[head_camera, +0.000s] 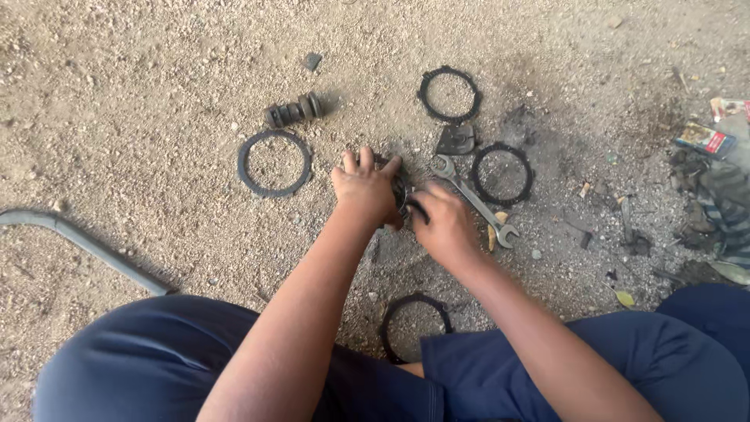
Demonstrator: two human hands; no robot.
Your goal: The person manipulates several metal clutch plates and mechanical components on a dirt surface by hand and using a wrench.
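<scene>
My left hand (364, 190) presses down on a dark round metal part (401, 193) lying on the sandy ground, its fingers spread over the top. My right hand (442, 223) grips the same part from the right side; most of the part is hidden under both hands. A double-ended spanner (473, 201) lies diagonally just right of my hands. Dark flat rings lie around: one at the left (273, 162), one at the top (449, 94), one at the right (501, 174) and one near my knees (415, 325).
A short ribbed metal shaft (294, 111) lies above the left ring. A small dark metal piece (456, 140) sits by the spanner's upper end. A curved grey pipe (86, 244) crosses the left ground. Rags and small packets (715, 180) are heaped at the right edge.
</scene>
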